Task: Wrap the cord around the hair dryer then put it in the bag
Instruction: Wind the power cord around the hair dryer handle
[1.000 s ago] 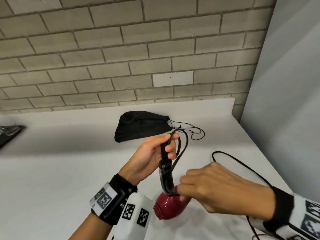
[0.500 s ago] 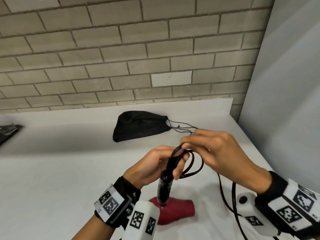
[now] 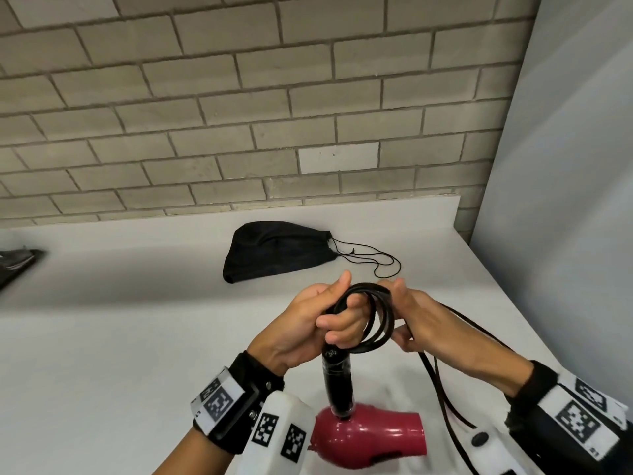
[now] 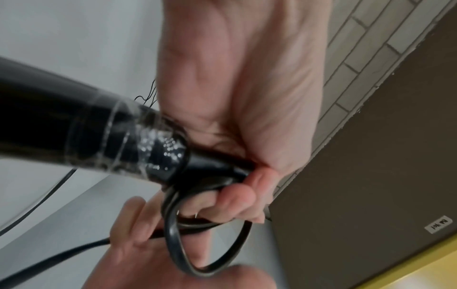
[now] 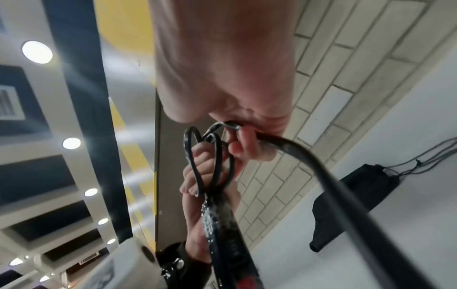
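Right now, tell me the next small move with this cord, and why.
Probably bring another turn of the cord round with the right hand: the left hand grips the hair dryer handle top with a few loops, and much slack trails down past the right wrist.

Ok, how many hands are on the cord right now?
2. The left hand holds the hair dryer by its handle end, with cord loops around its fingers; the right hand pinches the cord beside those loops.
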Demonstrator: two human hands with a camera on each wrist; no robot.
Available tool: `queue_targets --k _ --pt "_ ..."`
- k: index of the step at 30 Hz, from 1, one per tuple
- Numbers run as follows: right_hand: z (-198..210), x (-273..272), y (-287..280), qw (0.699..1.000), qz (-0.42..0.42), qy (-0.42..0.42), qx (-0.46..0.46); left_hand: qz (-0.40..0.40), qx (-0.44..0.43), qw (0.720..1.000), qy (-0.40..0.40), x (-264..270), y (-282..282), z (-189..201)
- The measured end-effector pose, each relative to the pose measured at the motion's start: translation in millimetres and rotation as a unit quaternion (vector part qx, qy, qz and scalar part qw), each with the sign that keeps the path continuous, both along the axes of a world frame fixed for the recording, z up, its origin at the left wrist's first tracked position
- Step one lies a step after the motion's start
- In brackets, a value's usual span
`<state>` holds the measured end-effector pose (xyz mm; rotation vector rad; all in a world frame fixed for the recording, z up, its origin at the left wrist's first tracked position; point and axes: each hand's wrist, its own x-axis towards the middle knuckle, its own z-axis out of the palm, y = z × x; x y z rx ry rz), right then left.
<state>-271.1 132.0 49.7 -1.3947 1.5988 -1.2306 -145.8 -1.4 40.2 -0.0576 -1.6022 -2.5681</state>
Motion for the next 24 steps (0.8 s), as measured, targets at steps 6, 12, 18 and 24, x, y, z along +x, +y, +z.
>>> queue_targets --k 6,12,18,24 --pt "-0.1 5.3 -7.9 0.996 -0.002 -0.064 -0.068 -0.029 0.031 0.999 0.018 1.2 2.0 3.1" --pt "-5.4 9.8 -2.7 0.986 0.031 -0.156 -0.056 -0.08 -0.001 0.996 0.033 7.5 -2.5 6.0" --pt "3.4 16.6 -1.8 0.979 0.044 -0.193 -0.047 -0.068 0.047 0.996 0.013 8.8 -4.4 5.1" --pt "4.5 -9.5 2.0 0.984 0.02 0.17 -0.052 -0.004 -0.067 0.996 -0.053 9.7 -5.9 12.2"
